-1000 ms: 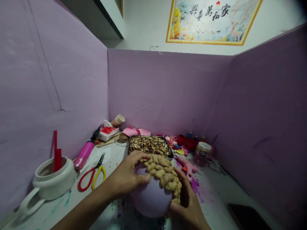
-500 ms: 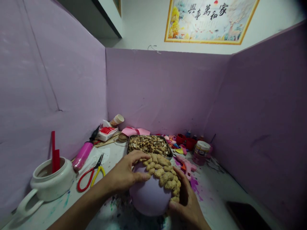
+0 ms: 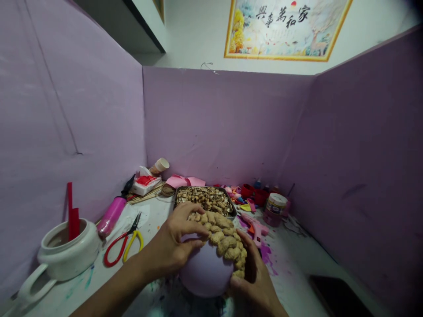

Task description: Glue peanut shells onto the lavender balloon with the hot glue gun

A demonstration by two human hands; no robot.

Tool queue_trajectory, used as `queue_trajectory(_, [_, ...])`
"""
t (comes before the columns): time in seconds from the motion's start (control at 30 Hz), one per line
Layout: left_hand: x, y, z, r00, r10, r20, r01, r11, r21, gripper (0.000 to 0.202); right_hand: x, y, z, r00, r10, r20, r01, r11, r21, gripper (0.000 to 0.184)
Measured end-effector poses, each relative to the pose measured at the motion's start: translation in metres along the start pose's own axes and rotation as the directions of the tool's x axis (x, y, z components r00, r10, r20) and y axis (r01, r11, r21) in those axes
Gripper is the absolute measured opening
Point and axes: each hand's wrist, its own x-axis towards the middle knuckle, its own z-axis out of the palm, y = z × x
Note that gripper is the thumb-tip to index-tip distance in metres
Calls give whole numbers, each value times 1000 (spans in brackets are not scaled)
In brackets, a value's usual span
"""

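A smooth lilac ball sits low in the middle of the view, its upper and right sides covered with rows of tan peanut shells. At the upper left of the ball, my left hand bends its thumb and index finger into a pinch at a peanut shell on the edge of the covered part. The other fingers reach over the top. My right hand grips the ball from the right, thumb in front and fingers behind the shells. Just beyond stands a metal tray full of loose peanut shells.
On the left are a white handled pot holding red strips, red-and-yellow pliers and a pink bottle. A pink glue gun and a labelled jar stand right. A dark flat object lies front right. Lilac panels enclose the table.
My left thumb and index finger have drawn into a raised pinch, with a gap behind the tips. My right hand keeps its hold, and the view has shifted slightly.
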Motion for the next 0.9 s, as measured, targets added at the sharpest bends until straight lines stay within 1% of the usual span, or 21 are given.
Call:
queue_trajectory(0.1, [1, -3, -1, 998, 56, 9, -56, 998, -23, 18, 0, -1, 0, 1000, 1, 3, -1, 1000, -17, 93])
queue_trajectory(0.2, [2, -5, -2, 991, 129, 23, -128, 991, -41, 24, 1, -2, 0, 1000, 10, -4, -10, 1000, -21, 93])
queue_trajectory(0.27, [2, -6, -2, 988, 149, 47, -146, 988, -52, 27, 1, -1, 0, 1000, 17, -9, -17, 1000, -22, 93])
queue_trajectory(0.37, [2, -7, -3, 992, 99, 74, -96, 995, -41, 25, 2, 1, -2, 999, 30, -15, -30, 999, -25, 93])
queue_trajectory(0.47, [1, -8, -4, 997, 58, 59, -57, 998, -11, 20, 3, 2, -3, 999, 32, -26, -33, 999, -9, 92])
queue_trajectory(0.63, [2, -9, -3, 991, 121, 51, -121, 993, -6, 18, 3, 0, -1, 1000, 22, -10, -21, 999, 48, 92])
queue_trajectory(0.77, [2, -9, -2, 984, 174, 26, -174, 984, -24, 16, 3, 0, -1, 999, 39, 1, -39, 999, 33, 91])
queue_trajectory(0.83, [2, -8, -2, 989, 147, 27, -147, 989, -23, 15, 3, 0, -2, 999, 36, -12, -36, 999, 5, 91])
queue_trajectory(0.9, [3, -7, -4, 994, 96, 52, -94, 995, -36, 14, 4, 0, -3, 999, 32, -27, -32, 999, -7, 91])
